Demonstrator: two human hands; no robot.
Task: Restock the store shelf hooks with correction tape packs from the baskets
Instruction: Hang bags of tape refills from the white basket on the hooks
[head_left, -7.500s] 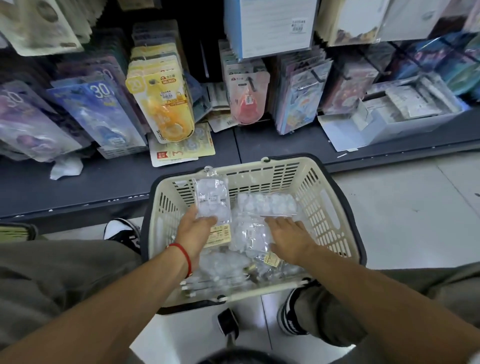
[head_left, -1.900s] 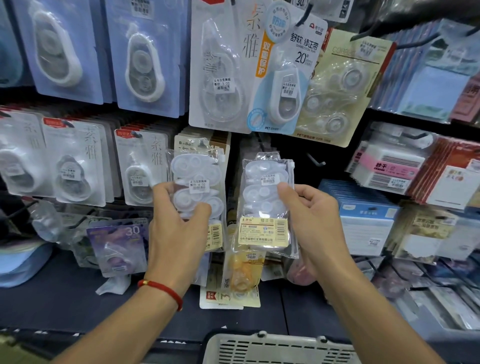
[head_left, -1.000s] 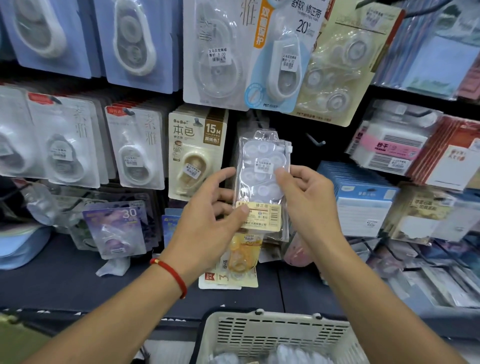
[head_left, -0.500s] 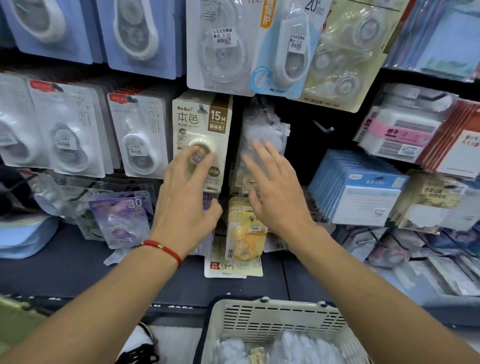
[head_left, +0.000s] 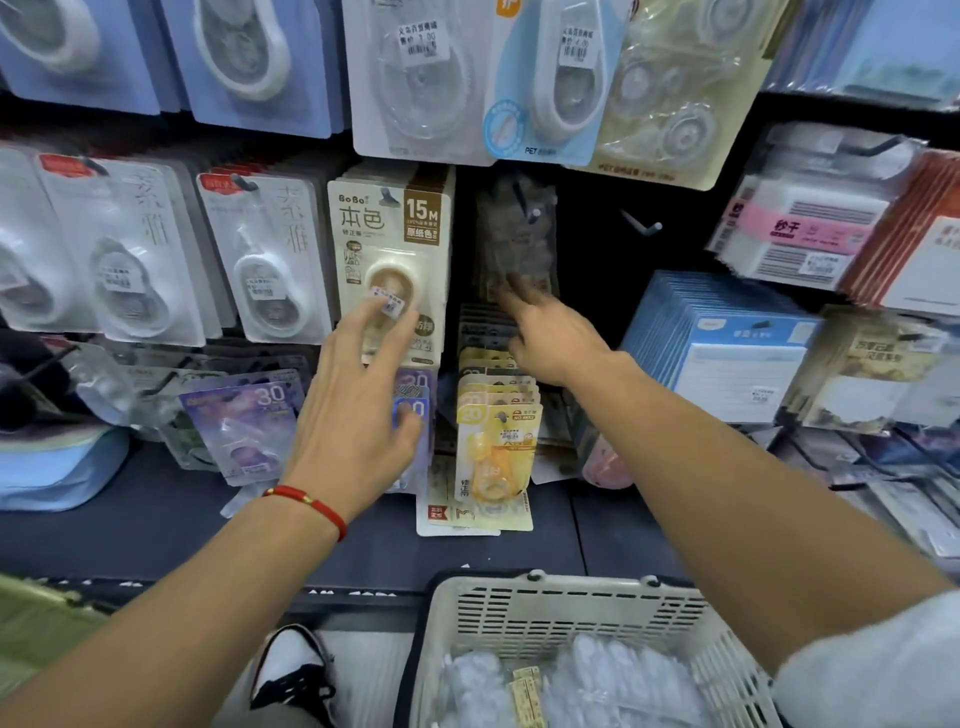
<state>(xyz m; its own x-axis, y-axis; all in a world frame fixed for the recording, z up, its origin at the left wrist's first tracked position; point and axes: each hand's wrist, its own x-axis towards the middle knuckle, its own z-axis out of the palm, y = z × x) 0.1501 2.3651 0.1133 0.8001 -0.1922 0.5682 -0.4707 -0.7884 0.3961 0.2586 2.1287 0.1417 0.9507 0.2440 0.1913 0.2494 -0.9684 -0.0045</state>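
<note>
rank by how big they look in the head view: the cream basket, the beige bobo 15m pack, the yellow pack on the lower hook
1. cream basket, though nearest the camera
2. beige BoBo 15M pack
3. yellow pack

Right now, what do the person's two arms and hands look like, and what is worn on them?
Both forearms are bare. The left hand has a thin red cord bracelet with a small gold-coloured bead at the wrist. The right hand wears nothing visible; a white sleeve covers the right upper arm at the frame's lower right. No rings or watch are visible.
</note>
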